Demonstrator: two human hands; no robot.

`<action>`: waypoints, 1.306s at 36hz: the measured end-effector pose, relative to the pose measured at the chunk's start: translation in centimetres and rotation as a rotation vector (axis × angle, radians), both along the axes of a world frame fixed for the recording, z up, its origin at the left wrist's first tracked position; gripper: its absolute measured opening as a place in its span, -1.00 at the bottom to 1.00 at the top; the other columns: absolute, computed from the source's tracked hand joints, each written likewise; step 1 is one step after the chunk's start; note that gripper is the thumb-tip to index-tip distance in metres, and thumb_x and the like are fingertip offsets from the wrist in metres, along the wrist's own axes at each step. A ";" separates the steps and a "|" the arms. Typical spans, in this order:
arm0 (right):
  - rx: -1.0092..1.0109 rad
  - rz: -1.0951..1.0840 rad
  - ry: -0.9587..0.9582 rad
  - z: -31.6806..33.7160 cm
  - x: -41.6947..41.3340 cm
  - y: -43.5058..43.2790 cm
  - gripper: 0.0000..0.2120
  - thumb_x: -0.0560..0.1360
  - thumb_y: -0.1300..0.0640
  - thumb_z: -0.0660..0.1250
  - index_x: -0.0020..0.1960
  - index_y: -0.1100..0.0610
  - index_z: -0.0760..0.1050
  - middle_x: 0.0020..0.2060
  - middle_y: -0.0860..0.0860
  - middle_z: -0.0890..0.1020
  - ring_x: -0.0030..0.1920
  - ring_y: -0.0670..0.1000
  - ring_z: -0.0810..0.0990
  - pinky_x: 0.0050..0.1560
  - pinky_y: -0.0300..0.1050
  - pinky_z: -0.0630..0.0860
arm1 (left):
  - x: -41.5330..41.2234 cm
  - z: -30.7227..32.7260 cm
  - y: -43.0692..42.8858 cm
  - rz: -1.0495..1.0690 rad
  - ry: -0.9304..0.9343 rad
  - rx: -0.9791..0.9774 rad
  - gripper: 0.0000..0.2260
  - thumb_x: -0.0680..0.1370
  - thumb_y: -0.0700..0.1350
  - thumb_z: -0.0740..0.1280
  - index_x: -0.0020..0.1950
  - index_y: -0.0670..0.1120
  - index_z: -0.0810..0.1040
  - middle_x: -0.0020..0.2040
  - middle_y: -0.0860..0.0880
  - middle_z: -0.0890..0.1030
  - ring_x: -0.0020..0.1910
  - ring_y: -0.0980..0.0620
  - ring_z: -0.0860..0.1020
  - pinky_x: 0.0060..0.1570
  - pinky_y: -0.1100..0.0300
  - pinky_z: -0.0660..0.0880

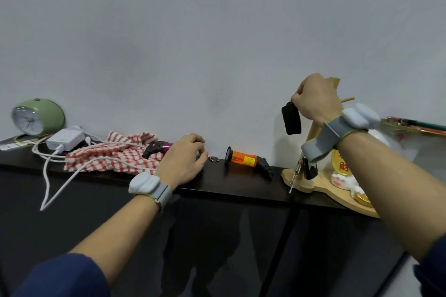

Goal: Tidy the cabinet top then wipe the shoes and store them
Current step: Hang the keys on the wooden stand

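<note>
Two hands were at work over the top (229,181), and I judged the tidying to be in progress; no shoes were in view. My right hand (313,101) was raised near the wooden stand (323,187) at the right end, its fingers clenched on the upper end of a black fob (291,118). The fob hung in the air under the fingers, above the top and apart from everything on it. Its long axis was near vertical, the lower end tilted a little to the right.

I judged the fob to be light and stiff, with a smooth shell that may slip. Hanging like this it can swing, so the upper end was the good place to hold it, because that end must go over a peg (347,99). Other keys (306,169) already hung low on the stand.

My left hand (183,161) lay low on the top, between the checked cloth (108,154) and the orange lighter (243,159). Its fingers were curled just beside a small ring (213,158), which lay flat on the top. Whether they grasped anything joined to it, I could not tell
</note>
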State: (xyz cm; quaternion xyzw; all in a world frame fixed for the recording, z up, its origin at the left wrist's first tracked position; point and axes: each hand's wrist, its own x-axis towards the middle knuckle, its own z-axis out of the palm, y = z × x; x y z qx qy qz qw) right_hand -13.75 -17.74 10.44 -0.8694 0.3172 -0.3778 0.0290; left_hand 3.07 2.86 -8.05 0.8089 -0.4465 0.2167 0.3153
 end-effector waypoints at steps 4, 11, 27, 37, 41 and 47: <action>-0.036 -0.050 0.046 0.5 0.5 -0.2 -0.90 0.43 0.35 0.30 -0.27 0.28 0.48 -0.34 0.18 0.55 -0.28 0.20 0.53 -0.29 -0.03 0.46 | 0.1 0.0 0.1 -0.005 0.004 0.006 -0.82 0.60 -0.04 0.26 -0.07 -0.08 0.61 0.20 0.05 0.53 0.19 0.03 0.48 0.19 0.12 0.41; -0.077 -0.113 0.099 1.1 1.0 0.1 -0.75 0.36 0.43 0.24 -0.38 0.17 0.29 -0.45 0.10 0.44 -0.25 0.19 0.53 -0.15 -0.06 0.38 | 0.1 0.1 0.0 -0.015 0.014 0.013 -0.81 0.60 -0.03 0.26 -0.07 -0.08 0.61 0.21 0.06 0.53 0.20 0.04 0.48 0.20 0.10 0.42; 0.016 -0.114 0.165 2.2 1.1 0.3 -0.72 0.45 0.44 0.20 -0.38 0.19 0.32 -0.43 0.09 0.43 -0.41 0.09 0.44 -0.44 -0.23 0.26 | 0.1 0.0 -0.1 -0.014 0.009 0.031 -0.80 0.60 -0.01 0.26 -0.10 -0.05 0.61 0.23 0.08 0.52 0.21 0.06 0.47 0.20 0.09 0.42; 0.041 -0.093 0.157 1.7 0.7 0.5 -0.72 0.46 0.45 0.18 -0.37 0.20 0.31 -0.40 0.13 0.45 -0.44 0.10 0.45 -0.48 -0.17 0.32 | 0.3 -0.1 0.1 -0.014 0.002 0.030 -0.81 0.60 -0.01 0.27 -0.11 -0.04 0.60 0.23 0.08 0.52 0.21 0.05 0.46 0.19 0.11 0.41; 0.057 -0.060 0.165 1.5 0.2 0.6 -0.74 0.45 0.46 0.16 -0.36 0.23 0.31 -0.32 0.21 0.51 -0.29 0.22 0.56 -0.42 -0.15 0.38 | 0.2 -0.1 0.0 -0.012 0.005 0.033 -0.81 0.60 0.00 0.27 -0.10 -0.04 0.60 0.24 0.08 0.52 0.21 0.06 0.46 0.19 0.13 0.40; 0.025 -0.090 0.188 0.1 -0.8 1.3 -0.72 0.55 0.28 0.23 -0.32 0.19 0.27 -0.32 0.14 0.43 -0.24 0.18 0.50 -0.33 -0.09 0.41 | 0.1 -0.1 0.0 -0.016 0.001 0.029 -0.81 0.60 -0.01 0.27 -0.11 -0.05 0.61 0.24 0.07 0.52 0.22 0.05 0.47 0.19 0.12 0.42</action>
